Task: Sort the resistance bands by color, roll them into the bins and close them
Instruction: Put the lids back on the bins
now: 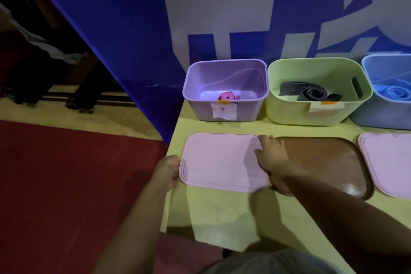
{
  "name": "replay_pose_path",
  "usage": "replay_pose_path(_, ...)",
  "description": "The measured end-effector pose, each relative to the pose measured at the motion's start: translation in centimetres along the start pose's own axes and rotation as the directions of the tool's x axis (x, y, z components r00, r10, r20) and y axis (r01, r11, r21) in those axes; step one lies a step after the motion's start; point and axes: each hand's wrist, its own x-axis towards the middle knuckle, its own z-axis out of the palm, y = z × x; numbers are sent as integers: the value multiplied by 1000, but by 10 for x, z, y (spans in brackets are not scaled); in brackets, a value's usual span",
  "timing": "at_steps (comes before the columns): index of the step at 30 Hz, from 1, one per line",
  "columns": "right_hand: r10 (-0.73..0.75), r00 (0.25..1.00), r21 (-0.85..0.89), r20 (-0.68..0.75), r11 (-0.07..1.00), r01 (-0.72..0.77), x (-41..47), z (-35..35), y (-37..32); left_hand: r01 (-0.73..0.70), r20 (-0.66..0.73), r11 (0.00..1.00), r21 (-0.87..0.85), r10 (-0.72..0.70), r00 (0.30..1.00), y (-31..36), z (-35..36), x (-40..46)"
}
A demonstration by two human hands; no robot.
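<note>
While both hands take hold of the pink lid (222,163) nearest the table's left edge, that lid lies flat or nearly so on the yellow-green table (222,213), directly in front of the purple bin (224,91) it appears meant to cover. The left hand (168,170) grips the lid's left edge with curled fingers; the right hand (270,155) is laid over the right edge, fingers spread on top and wrapping the rim. A grip on opposite edges suits lifting the lid level and carrying it forward onto the bin.

Placement is orderly: each bin stands at the back against the blue banner (155,29), with one lid lying flat in front of it, presumably so that each bin can be closed in turn.

Count, as far as visible:
- Bins: three. Purple, green bin (318,95), and blue bin (387,95), the last cut off by the frame edge. All three are open.
- Lids: three. Two pink (the second pink lid (389,162) is partly out of frame) and one brown lid (324,162).
- Bands: one rolled pink band (226,96) in the purple bin, one dark grey band (311,92) rolled in the green bin, one blue band (395,92) coiled in the blue bin. No loose bands show on the table.
- Paper labels: two, on the purple and green bins.

Judgement: sorting looks complete; closing is not yet done on any bin.
</note>
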Motion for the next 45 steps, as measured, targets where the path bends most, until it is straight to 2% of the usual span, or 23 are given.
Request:
replay_pose_path(1, 13, 1000, 44, -23, 999, -12, -2, -1, -3, 64, 55, 993, -98, -58, 997, 0, -3, -4)
replay_pose_path(3, 30, 996, 159, -87, 987, -16, -8, -4, -7, 111, 113, 977, -180, -91, 989, -2, -9, -12)
replay_pose_path(5, 54, 990, 332, -133, 943, -6, -14, -12, -13, 90, 125, 967, -238, -61, 990, -3, -17, -17)
replay_pose_path(8, 107, 976, 548, -189, 836, 15, -15, -28, -23, -28, 128, 979, -201, 55, 990, -2, -27, -17)
replay_pose_path(11, 137, 976, 689, -168, 724, 17, -14, -53, -32, -145, 35, 950, -275, 161, 986, 8, -38, -25)
replay_pose_path(14, 22, 994, 841, -103, 535, 75, -22, -85, -45, -258, -56, 912, -318, 254, 966, 34, -47, -38)
replay_pose_path(17, -63, 971, 845, -230, 482, 231, -32, -124, -63, -417, -171, 841, -345, 380, 909, 68, -50, -53)
replay_pose_path(19, -98, 923, 778, -373, 509, 368, -36, -148, -72, -503, -248, 792, -346, 440, 863, 91, -49, -60)
replay_pose_path(21, -118, 864, 706, -489, 528, 472, -38, -166, -78, -525, -248, 771, -361, 463, 851, 113, -49, -63)
replay_pose_path(23, -103, 800, 636, -591, 552, 540, -38, -178, -81, -445, -126, 744, -498, 445, 887, 133, -47, -64)
replay_pose_path(25, -90, 752, 586, -653, 570, 576, -39, -185, -82, -274, 56, 685, -675, 418, 907, 151, -45, -62)
replay_pose_path(26, -88, 743, 579, -664, 568, 585, -38, -188, -80, -221, 119, 664, -714, 427, 896, 160, -43, -63)
replay_pose_path(28, -88, 760, 600, -644, 558, 573, -34, -191, -75, -210, 186, 679, -703, 461, 868, 172, -37, -60)
replay_pose_path(31, -53, 816, 662, -576, 556, 503, -26, -185, -60, -227, 202, 689, -688, 483, 852, 185, -25, -48)
replay_pose_path(33, -13, 841, 697, -541, 552, 458, -19, -177, -51, -284, 223, 734, -617, 509, 831, 188, -19, -34)
replay_pose_path(35, -3, 843, 663, -538, 615, 426, -10, -167, -44, -373, 279, 801, -469, 535, 798, 185, -13, -19)
replay_pose_path(38, 3, 819, 546, -573, 748, 379, 6, -150, -40, -417, 263, 850, -322, 503, 824, 176, -5, 10)
replay_pose_path(45, 9, 853, 414, -522, 877, 244, 34, -110, -49, -438, 229, 894, -96, 449, 864, 172, 14, 50)
